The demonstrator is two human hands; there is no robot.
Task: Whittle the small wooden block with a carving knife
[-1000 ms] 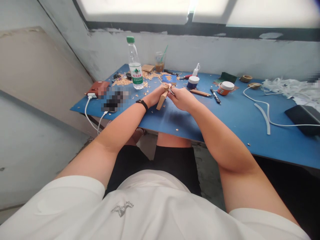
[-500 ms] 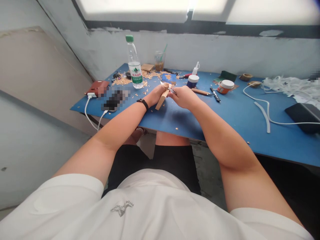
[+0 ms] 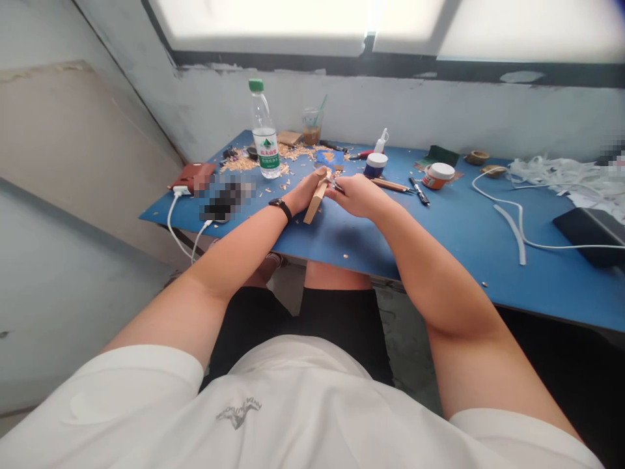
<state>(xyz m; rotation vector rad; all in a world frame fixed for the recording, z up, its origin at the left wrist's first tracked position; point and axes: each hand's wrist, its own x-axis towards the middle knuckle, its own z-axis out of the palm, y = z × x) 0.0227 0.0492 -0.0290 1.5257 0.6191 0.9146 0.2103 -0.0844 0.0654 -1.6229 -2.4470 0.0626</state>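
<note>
My left hand (image 3: 307, 190), with a dark band at the wrist, is closed around a pale block of wood (image 3: 315, 206). One end of the block juts toward me over the table. Close against it, my right hand (image 3: 359, 194) is wrapped round a carving knife (image 3: 337, 187). Only a small part of the knife shows between the fingers; its handle is hidden in the fist. The knife's working end lies at the far part of the block, beside my left thumb.
Wood shavings (image 3: 293, 153) litter the blue table (image 3: 439, 247). A water bottle (image 3: 266, 140), a cup (image 3: 312, 124) and a phone (image 3: 224, 203) stand or lie left and behind. Paint jars (image 3: 438, 176), a pen (image 3: 419, 191) and a white cable (image 3: 521, 208) are to the right.
The pointed blade that stuck out left past the block has drawn back toward my right hand. My camera view has tilted up slightly, so everything sits a little lower.
</note>
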